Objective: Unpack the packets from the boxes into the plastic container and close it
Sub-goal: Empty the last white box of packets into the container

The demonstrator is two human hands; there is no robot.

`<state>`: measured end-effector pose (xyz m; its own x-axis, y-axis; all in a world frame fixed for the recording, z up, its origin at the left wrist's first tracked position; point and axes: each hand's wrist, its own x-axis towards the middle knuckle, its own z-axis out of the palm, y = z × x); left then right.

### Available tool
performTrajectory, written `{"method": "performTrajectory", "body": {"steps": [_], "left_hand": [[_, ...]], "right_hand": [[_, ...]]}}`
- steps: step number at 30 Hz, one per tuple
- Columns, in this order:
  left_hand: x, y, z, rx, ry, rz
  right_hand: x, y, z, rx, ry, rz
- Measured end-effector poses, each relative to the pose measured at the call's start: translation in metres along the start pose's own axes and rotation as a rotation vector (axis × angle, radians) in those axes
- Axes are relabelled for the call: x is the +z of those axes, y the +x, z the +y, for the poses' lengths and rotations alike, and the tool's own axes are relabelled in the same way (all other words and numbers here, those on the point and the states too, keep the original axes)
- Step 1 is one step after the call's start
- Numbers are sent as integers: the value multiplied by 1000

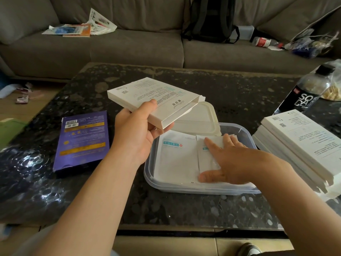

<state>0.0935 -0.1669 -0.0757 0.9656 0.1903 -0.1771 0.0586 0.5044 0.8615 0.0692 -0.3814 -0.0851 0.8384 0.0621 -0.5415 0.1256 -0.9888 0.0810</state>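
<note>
The flat white packets, smooth and rectangular with small teal labels, lie inside the plastic container, a larger one spread across the bottom and a narrower one overlapping its right side. The right hand rests palm down on that narrower packet, its fingers straight and spread, pressing on the sheet without gripping it, thumb at the packet's near edge. The container is a shallow, clear rectangular tub with rounded corners and a bluish rim, standing on the table. Its lid, opaque off-white plastic with a raised border, lies just behind it, touching the far rim. Above the container's left corner the left hand holds a thin white cardboard box tilted in the air, thumb on the printed top face and fingers curled under it; the box's end flap hangs open toward the lid. To the right sits a stack of boxes of the same white card, and beyond it a dark soda bottle. A flat purple box lies to the left, well apart. The table is dark, glossy speckled stone.
</note>
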Motion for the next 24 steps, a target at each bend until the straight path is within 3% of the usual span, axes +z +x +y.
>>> {"method": "performTrajectory", "body": {"steps": [14, 20, 24], "left_hand": [[1, -3, 3, -6, -8, -7], [3, -4, 2, -2, -13, -7], [3, -3, 0, -3, -8, -8]], "right_hand": [[-2, -4, 0, 16, 21, -33], [-4, -8, 2, -79, 63, 117], [2, -5, 3, -103, -4, 58]]}}
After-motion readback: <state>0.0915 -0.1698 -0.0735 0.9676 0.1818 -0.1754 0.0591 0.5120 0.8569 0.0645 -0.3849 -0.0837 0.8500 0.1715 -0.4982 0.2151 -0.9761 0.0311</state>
